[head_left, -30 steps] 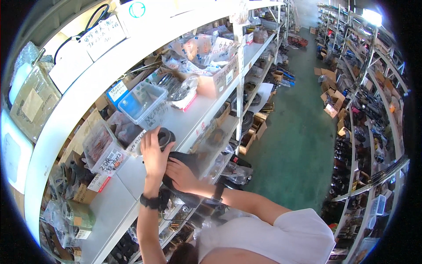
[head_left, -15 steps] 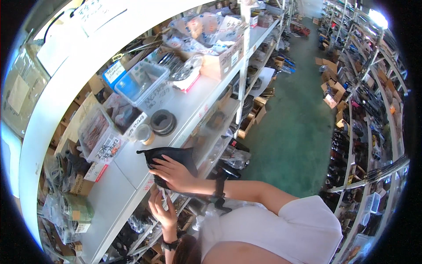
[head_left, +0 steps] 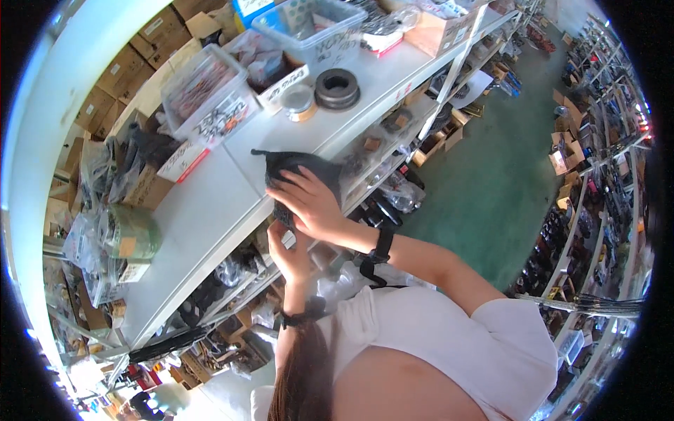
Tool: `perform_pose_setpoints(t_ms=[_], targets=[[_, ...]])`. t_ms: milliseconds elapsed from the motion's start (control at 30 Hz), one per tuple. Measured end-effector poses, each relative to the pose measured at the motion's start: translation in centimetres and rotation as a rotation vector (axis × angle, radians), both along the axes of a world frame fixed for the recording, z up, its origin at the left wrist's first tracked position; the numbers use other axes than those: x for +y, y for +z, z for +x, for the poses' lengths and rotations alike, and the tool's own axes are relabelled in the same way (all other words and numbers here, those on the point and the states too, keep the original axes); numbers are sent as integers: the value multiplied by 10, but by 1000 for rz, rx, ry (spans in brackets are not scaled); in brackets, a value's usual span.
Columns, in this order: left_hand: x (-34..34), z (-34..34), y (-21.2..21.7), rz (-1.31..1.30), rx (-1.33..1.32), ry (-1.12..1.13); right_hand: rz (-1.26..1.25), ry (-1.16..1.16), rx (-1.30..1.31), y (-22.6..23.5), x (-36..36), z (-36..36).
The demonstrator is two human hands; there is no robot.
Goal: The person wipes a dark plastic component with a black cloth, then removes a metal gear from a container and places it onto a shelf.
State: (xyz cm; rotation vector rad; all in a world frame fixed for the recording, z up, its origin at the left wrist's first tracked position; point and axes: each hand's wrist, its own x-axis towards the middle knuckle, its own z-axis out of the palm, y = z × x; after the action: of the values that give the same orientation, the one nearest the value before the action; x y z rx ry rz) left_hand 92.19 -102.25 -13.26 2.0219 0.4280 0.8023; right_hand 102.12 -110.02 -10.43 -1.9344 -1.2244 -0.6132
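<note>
A dark, soft pouch (head_left: 298, 163), apparently cloth, is at the front edge of the grey shelf (head_left: 203, 203), its far corner over the shelf top. Across its upper face lies my right hand (head_left: 312, 203), fingers spread a little and holding it, the thumb low near the other hand. My left hand (head_left: 289, 252) is at the pouch's lower edge, with bent fingers and thumb closed on it. What lies under the fingers is hidden. Beyond the pouch stand black rings (head_left: 337, 89) in a stack and a small round clear-sided container (head_left: 298, 103).
Clear plastic bins (head_left: 203, 91) and an open carton (head_left: 270, 67) line the shelf's back. A greenish round container (head_left: 130, 231) stands at the left. Lower shelves hold bagged parts (head_left: 400, 189). To the right runs a green aisle floor (head_left: 470, 189) with more loaded racks beyond.
The view has shifted, so shelf, pouch and hands sit higher and farther right. My left fingers, earlier more spread, have closed in at the pouch's lower edge. My right hand stays on the pouch.
</note>
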Motion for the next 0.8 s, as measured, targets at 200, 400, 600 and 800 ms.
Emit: perform_pose_setpoints(t_ms=[200, 400, 600, 800], targets=[[43, -43, 10, 9, 9, 39, -57, 8, 9, 8, 52, -37], [93, -100, 1, 2, 1, 168, -12, 52, 32, 6, 103, -79], [107, -134, 1, 130, -31, 41, 96, 94, 109, 0, 106, -98], [107, -145, 3, 79, 65, -330, 174, -36, 291, -31, 64, -146]])
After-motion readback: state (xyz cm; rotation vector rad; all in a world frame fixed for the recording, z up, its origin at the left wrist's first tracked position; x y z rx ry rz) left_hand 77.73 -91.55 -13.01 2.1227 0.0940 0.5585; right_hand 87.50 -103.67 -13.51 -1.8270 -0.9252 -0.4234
